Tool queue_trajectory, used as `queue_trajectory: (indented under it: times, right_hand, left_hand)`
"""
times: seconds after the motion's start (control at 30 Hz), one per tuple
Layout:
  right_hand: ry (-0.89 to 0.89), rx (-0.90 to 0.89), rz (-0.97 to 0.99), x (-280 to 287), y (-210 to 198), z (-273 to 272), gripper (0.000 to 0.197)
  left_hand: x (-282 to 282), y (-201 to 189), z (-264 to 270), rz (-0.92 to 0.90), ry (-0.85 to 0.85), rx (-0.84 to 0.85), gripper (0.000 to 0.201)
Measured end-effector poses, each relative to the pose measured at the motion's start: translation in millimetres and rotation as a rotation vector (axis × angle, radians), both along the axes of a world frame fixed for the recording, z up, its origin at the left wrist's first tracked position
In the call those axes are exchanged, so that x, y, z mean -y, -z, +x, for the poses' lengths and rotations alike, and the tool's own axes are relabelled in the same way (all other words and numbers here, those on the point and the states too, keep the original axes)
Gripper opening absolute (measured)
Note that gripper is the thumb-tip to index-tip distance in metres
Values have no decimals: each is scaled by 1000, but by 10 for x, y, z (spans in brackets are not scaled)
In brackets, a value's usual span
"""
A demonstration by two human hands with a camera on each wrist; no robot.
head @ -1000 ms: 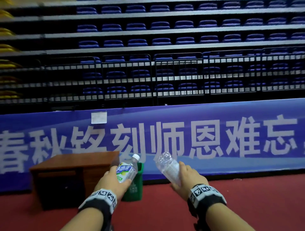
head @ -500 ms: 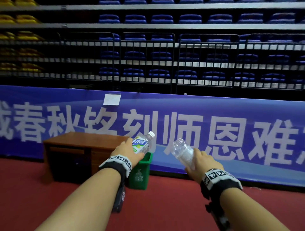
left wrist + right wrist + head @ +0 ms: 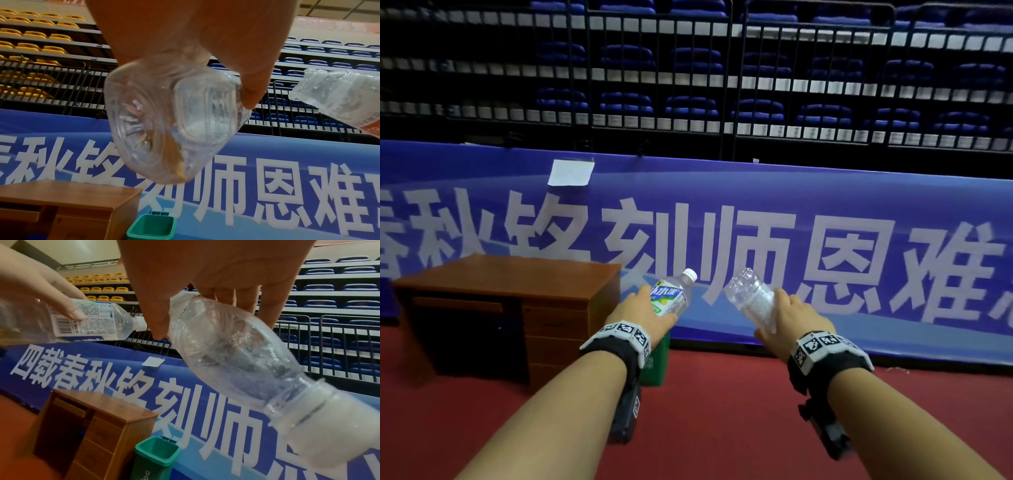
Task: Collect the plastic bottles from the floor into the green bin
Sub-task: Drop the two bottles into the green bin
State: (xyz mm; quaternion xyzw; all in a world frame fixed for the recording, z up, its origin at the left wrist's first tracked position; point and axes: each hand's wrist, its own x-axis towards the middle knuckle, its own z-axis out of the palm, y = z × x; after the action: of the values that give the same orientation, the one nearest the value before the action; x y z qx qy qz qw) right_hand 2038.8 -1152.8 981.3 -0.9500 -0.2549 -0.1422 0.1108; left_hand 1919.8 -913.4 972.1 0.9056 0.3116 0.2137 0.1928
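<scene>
My left hand (image 3: 645, 310) grips a clear bottle with a blue-green label and white cap (image 3: 671, 296), cap pointing up and away. Its base (image 3: 172, 121) fills the left wrist view. My right hand (image 3: 794, 317) grips a crumpled clear bottle (image 3: 751, 298), base end up; its white-capped end (image 3: 339, 434) points toward the right wrist camera. The green bin (image 3: 659, 363) stands on the red floor beside the desk, mostly hidden behind my left wrist in the head view. Its open top (image 3: 152, 227) shows below the left bottle, and the bin (image 3: 158, 451) is also below the right bottle.
A brown wooden desk (image 3: 506, 284) stands just left of the bin against a blue banner (image 3: 825, 192) with white characters. Black railings and blue seat rows (image 3: 756, 109) rise behind it. Red floor (image 3: 722, 411) stretches in front and to the right.
Both hands kept hold of their bottles while the desk, bin and banner grew closer in the head view. The bin has slipped mostly behind my left wrist.
</scene>
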Motion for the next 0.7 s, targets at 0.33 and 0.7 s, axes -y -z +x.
queue_trajectory:
  times: [0.33, 0.7]
  right_hand:
    - [-135, 63, -56, -1017, -81, 1877, 71]
    - [-268, 36, -29, -2883, 109, 3067, 62]
  left_hand:
    - [-933, -169, 1416, -12, -150, 50, 56]
    - [-2463, -13, 2172, -28, -333, 58, 51]
